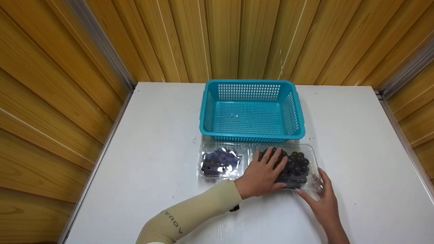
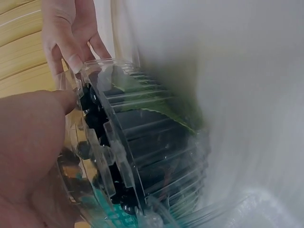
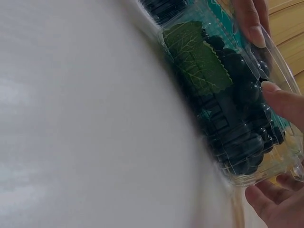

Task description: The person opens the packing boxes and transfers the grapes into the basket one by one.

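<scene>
A clear plastic box of dark grapes (image 1: 298,164) lies at the front right of the basket, with a green leaf (image 3: 199,61) showing through its side in both wrist views. My left hand (image 1: 262,173) rests on top of this box, its fingers spread and straight over the grapes. At the box's right end my right hand (image 1: 323,201) grips the near corner, thumb at the front and fingers round the end. A second clear box of grapes (image 1: 220,162), bright with glare, sits directly to the left. Plastic closure tabs (image 2: 114,152) show along the first box's edge.
Behind both boxes stands a turquoise basket (image 1: 252,137) with a mesh floor and walls. The white table (image 1: 152,142) extends to either side. Wood-patterned walls (image 1: 223,40) border it at the back and sides. A small dark object (image 1: 234,208) peeks out by the left forearm.
</scene>
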Demonstrator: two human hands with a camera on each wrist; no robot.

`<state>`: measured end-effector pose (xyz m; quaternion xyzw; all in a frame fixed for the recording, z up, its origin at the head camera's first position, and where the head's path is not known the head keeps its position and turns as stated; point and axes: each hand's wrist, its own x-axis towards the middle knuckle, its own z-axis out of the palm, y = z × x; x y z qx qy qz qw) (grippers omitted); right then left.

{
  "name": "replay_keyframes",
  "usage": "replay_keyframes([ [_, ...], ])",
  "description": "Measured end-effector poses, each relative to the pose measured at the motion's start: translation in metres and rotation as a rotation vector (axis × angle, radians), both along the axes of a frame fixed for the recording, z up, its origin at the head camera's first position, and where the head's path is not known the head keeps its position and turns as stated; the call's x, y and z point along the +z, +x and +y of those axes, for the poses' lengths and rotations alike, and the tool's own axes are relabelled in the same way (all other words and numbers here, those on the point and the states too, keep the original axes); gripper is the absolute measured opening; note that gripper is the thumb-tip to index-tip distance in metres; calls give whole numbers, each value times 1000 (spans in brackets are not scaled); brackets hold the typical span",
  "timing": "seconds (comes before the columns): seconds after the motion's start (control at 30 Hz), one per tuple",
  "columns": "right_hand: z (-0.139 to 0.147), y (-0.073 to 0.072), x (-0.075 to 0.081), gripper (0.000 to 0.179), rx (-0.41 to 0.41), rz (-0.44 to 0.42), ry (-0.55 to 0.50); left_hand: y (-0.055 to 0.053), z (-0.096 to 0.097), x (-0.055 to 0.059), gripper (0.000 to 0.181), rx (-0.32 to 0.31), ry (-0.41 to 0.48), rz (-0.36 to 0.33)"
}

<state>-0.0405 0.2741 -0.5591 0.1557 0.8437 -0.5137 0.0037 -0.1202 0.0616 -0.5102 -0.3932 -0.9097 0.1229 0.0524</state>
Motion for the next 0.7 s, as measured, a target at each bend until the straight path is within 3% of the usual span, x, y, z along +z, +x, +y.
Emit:
replay_keyframes([
  [0.33,1,3,-2,92,34,24,7,-1,0,3,77,-9,7,-14],
  [0.7,5,3,-2,70,41,24,-114,-2,-1,7,75,-23,-3,-46],
])
